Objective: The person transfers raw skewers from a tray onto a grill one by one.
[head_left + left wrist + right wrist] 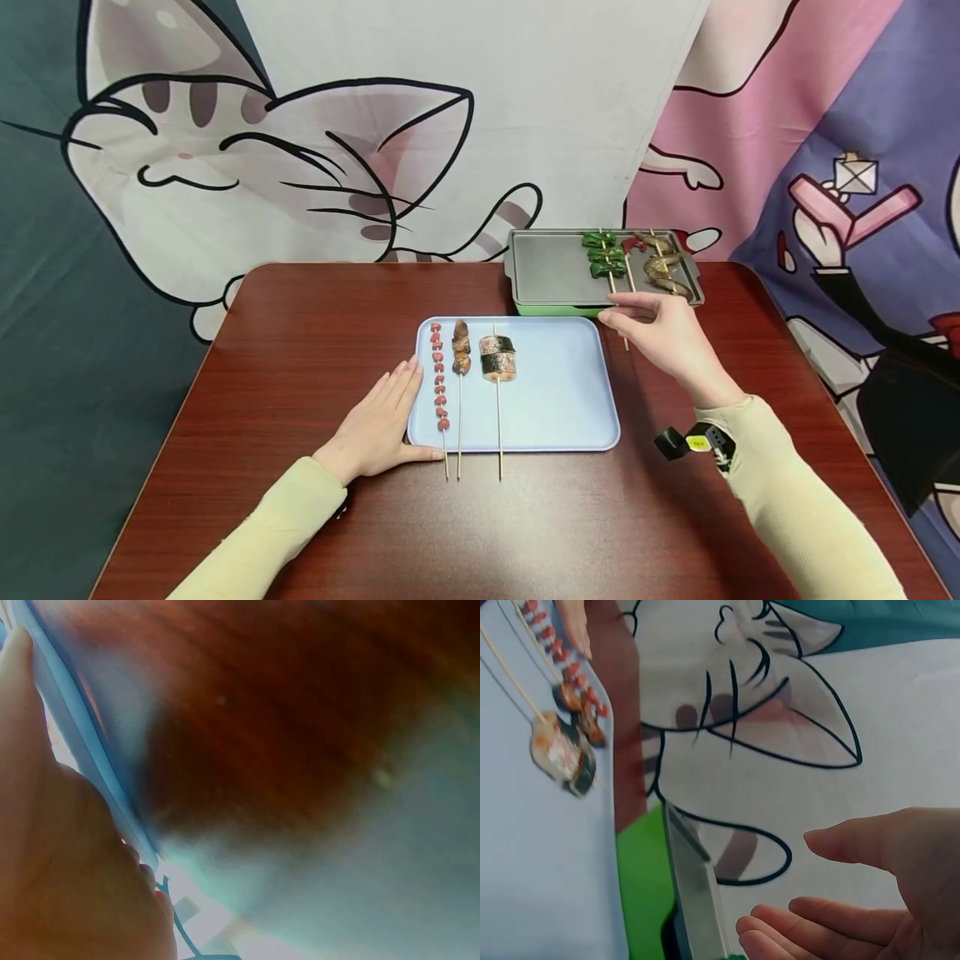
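Note:
My left hand [380,422] lies along the left side of a light blue tray [562,383], fingers straight, thumb at its near corner. On the tray lie a skewer of small red pieces [438,379], a skewer of browned chunks [461,348] and a thicker skewer banded black and pale [498,358]. My right hand [667,337] is over the near edge of a grey pan [547,267], by the stick of a green pepper skewer [606,255]. In the right wrist view, its thumb and fingers [840,919] stand apart with nothing between them.
Beside the pepper skewer in the pan are a red skewer [633,243] and a wavy grey-brown skewer [663,267]. The pan has a green base [555,310] and stands at the back of the brown table [337,325], right behind the tray. A printed cloth [570,108] hangs behind.

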The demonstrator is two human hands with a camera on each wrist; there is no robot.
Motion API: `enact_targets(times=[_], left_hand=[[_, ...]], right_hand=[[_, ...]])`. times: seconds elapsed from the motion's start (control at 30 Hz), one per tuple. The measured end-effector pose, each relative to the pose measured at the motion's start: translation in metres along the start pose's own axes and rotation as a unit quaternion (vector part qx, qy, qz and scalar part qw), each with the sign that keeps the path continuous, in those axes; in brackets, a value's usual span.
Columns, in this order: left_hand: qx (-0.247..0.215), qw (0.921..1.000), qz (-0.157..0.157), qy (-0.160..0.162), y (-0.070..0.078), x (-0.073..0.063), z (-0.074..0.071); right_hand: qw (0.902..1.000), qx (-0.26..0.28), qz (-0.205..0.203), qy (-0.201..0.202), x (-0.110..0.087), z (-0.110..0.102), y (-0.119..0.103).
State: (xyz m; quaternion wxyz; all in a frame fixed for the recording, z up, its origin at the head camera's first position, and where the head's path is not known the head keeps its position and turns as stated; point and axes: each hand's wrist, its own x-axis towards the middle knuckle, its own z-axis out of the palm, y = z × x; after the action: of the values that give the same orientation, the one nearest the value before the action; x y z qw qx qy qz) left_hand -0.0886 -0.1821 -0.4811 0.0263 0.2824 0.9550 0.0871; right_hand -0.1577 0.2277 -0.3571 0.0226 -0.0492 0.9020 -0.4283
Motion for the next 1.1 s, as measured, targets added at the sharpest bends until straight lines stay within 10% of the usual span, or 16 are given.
enact_targets(times=[1.1], left_hand=[[-0.007, 0.9997, 0.008, 0.02, -0.001, -0.001, 0.003]], right_hand=[[0.99, 0.076, -0.009, -0.119, -0.033, 0.094, -0.001]])
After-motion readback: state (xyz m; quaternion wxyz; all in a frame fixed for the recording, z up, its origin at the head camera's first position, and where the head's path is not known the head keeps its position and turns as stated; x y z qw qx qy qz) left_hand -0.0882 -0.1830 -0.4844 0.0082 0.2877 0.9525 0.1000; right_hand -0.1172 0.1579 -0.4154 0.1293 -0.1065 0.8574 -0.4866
